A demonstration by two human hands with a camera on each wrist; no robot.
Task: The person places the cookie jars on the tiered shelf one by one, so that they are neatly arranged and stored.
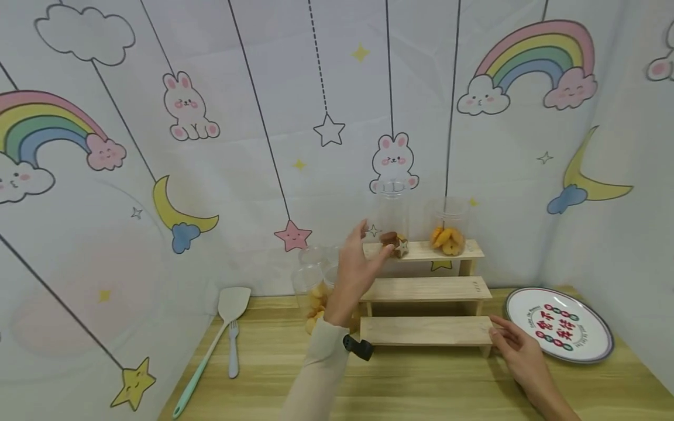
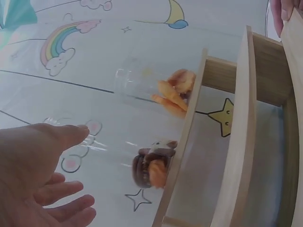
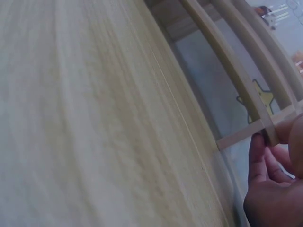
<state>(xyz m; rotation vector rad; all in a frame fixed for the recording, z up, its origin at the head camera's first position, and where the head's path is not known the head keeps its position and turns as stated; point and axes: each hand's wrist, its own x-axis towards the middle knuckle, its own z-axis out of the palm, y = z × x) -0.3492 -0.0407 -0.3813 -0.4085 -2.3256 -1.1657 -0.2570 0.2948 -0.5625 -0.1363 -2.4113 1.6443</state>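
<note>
A three-step wooden rack (image 1: 426, 331) stands on the table. My left hand (image 1: 354, 275) reaches over its left side with fingers spread, beside a tall clear jar (image 1: 394, 217) on the top step. That jar has brown and orange pieces at its bottom. In the left wrist view a gap shows between the left hand (image 2: 52, 175) and those pieces; the clear wall is hard to make out, so contact cannot be told. Another clear jar (image 1: 450, 234) with orange twisted snacks stands to the right on the same step. My right hand (image 1: 518, 354) pinches the bottom step's right end, thumb above and fingers below.
Clear jars (image 1: 310, 286) with orange snacks stand left of the rack, partly behind my left forearm. A white plate (image 1: 560, 324) with red characters lies at the right. A spatula (image 1: 233, 304) and a fork (image 1: 233, 351) lie at the left. A printed curtain (image 1: 337, 175) hangs behind.
</note>
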